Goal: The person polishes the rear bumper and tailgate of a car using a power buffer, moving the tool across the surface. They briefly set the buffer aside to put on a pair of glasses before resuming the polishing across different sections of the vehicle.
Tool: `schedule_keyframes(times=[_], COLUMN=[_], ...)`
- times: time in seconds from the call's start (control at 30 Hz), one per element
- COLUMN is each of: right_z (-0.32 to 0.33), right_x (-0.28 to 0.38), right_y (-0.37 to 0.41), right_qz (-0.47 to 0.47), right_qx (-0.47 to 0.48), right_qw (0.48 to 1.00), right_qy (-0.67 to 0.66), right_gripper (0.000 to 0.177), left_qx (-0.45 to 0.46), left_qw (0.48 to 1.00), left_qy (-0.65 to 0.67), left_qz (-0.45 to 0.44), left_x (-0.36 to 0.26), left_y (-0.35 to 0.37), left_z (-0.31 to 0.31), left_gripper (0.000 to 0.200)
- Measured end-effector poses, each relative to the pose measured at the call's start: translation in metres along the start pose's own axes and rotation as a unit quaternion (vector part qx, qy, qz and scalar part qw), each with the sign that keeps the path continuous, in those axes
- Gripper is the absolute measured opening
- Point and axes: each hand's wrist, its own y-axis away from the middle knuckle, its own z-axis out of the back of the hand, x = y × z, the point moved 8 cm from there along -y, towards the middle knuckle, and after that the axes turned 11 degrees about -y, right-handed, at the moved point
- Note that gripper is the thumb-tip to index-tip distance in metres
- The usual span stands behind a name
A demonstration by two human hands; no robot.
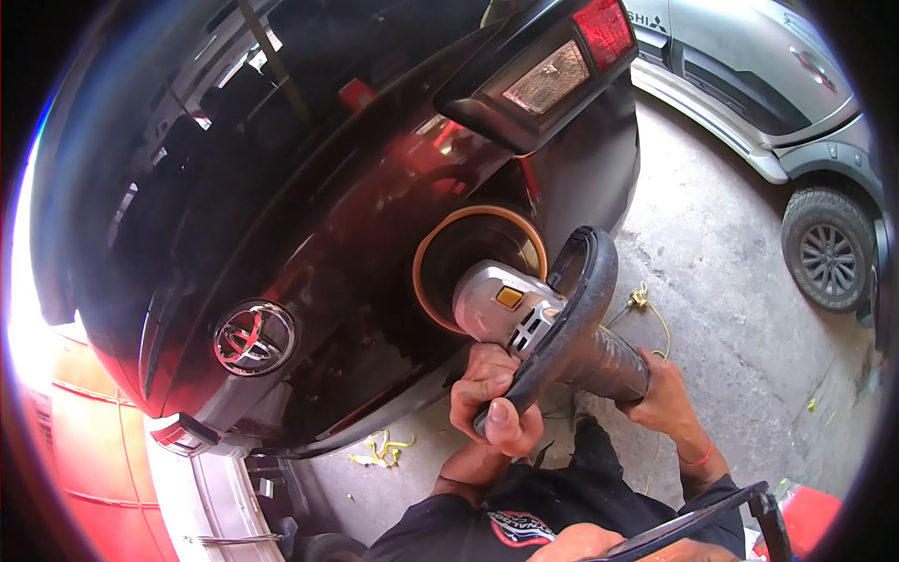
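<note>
My left hand [496, 398] is wrapped round the black loop handle [592, 272] of a power polisher [496, 304]. Farther back on the tool, my right hand [660, 398] grips its dark rear body [609, 365]. An orange-rimmed round pad [421, 258] at the tool's head lies against or very close to the dark, glossy rear panel of a car [346, 234]. Left of the pad is a chrome emblem [255, 338]. The tail light [548, 80] sits above the pad. Parts of my fingers are hidden behind the handle and the tool body.
A silver vehicle [740, 66] with a black tyre [829, 248] stands at the upper right. A yellow cord [667, 328] lies on the concrete floor [712, 234]. Yellow strips [384, 451] lie below the bumper. Red and white vehicle parts [103, 440] show at lower left.
</note>
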Motion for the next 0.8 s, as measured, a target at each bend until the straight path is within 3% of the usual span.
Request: schedule_keyframes(times=[0.3, 0.53, 0.6, 0.63, 0.7, 0.8], right_z=[0.0, -0.007, -0.01, -0.012, -0.015, -0.018], right_x=[-0.01, -0.018, -0.021, -0.023, -0.026, -0.032], right_y=[-0.006, -0.016, -0.017, -0.017, -0.018, -0.016], right_qz=[-0.004, 0.002, -0.004, -0.009, -0.015, -0.016], right_qx=[-0.016, 0.025, 0.03, 0.032, 0.035, 0.038], right_qw=[1.0, 0.999, 0.998, 0.998, 0.997, 0.997], right_qy=[-0.024, -0.045, -0.06, -0.061, -0.065, -0.058], right_gripper=[0.055, 0.057, 0.058, 0.06, 0.061, 0.063], left_qx=[0.024, 0.052, 0.095, 0.098, 0.069, 0.067], left_qw=[1.0, 0.997, 0.989, 0.989, 0.994, 0.994], left_qy=[0.003, -0.049, -0.088, -0.09, -0.085, -0.084], left_qz=[-0.019, -0.017, 0.067, 0.068, -0.013, -0.012], left_x=[0.0, -0.006, -0.002, 0.001, -0.005, -0.006], left_y=[-0.004, -0.001, 0.001, 0.0, -0.004, -0.001], left_z=[-0.009, -0.008, -0.013, -0.013, -0.008, -0.005], left_gripper=[0.029, 0.029, 0.029, 0.029, 0.029, 0.026])
